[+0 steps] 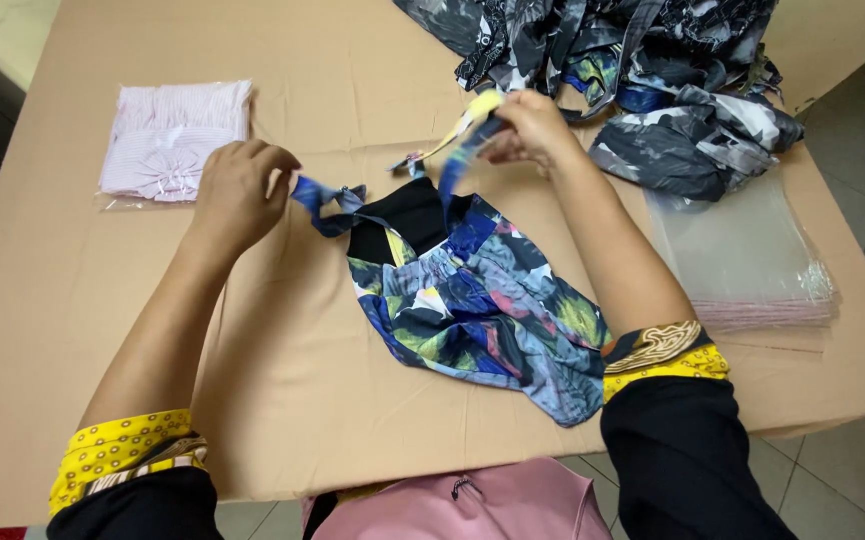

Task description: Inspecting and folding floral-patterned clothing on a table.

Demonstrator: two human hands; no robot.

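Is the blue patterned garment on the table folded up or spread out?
Spread out. The garment lies flat and open on the table, with its straps pulled apart by the left hand and right hand.

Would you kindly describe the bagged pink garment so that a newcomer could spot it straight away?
Start at the tan table and look to its far left corner, beyond the left hand. There lies a folded pink striped garment sealed flat in a clear bag. It is the only pale, packaged piece; the dark patterned heap and the blue floral garment are loose.
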